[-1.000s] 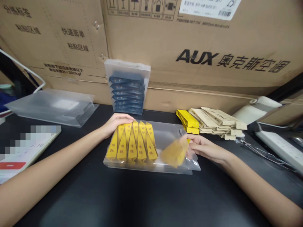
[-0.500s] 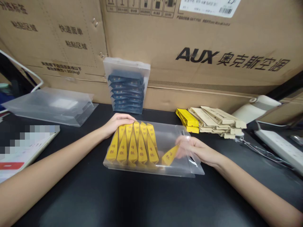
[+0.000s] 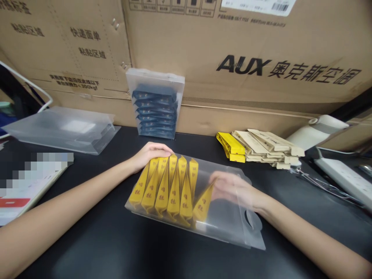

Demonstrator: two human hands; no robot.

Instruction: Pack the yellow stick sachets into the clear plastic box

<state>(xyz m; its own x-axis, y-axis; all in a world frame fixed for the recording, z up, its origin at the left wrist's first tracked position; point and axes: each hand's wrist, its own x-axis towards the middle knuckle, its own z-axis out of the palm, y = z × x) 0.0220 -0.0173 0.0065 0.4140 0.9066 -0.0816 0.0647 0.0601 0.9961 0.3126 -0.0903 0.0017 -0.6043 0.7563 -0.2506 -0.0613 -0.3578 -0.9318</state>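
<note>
A clear plastic box point(image 3: 223, 228) lies on its side, its opening with a handle cutout to the right. Several slim yellow packets point(image 3: 173, 197) stand in a row in its left part, overlapping one another. My left hand point(image 3: 154, 155) is closed over the box's upper left edge. My right hand point(image 3: 232, 190) reaches through the opening and shows through the plastic. Its fingers pinch the top of another yellow packet point(image 3: 203, 205), which leans to the right beside the row, its upper end apart from the others.
Behind stands a clear box of blue packets point(image 3: 157, 108). Folded clear plastic point(image 3: 64, 128) lies back left, near a white-and-red printed item point(image 3: 35, 190). Yellow packets point(image 3: 231, 146), beige packets point(image 3: 267, 147), a white bottle point(image 3: 316, 131) and a power strip point(image 3: 343, 182) are right. A cardboard carton point(image 3: 203, 50) rises behind.
My right hand has moved left and deeper into the box, bringing the loose yellow packet closer to the row and more upright. The box's open end has swung toward me.
</note>
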